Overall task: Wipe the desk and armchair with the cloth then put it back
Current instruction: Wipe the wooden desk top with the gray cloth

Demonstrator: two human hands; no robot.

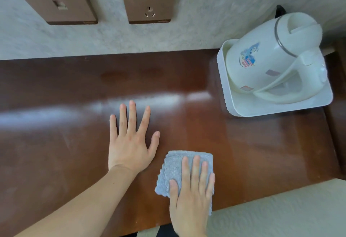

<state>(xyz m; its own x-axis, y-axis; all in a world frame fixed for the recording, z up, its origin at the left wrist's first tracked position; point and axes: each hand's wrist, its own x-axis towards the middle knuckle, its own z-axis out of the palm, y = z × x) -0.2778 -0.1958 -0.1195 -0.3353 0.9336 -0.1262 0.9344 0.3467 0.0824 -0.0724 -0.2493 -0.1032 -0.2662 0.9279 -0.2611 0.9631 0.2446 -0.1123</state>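
Right grip [191, 191]: hand laid flat, palm down, fingers straight and close together, pressing the cloth [174, 169] onto the surface [56, 152]. Nothing is pinched; a flat press of this kind suits wiping, since it loads the folded grey cloth evenly. The cloth lies directly under this grip, near the front edge of the surface, with its far and left margins showing beyond the fingers.

Left grip [129, 143]: fingers spread wide, palm flat on bare wood, just beside and ahead of the cloth, apart from it. Judged to be a brace for the body.

A white kettle [271, 58] stands in a white tray [243, 109] well ahead and right of the right grip, apparently clear of the wiping path.

Pale upholstery [280, 214], probably the armchair, lies right of the right grip, untouched.
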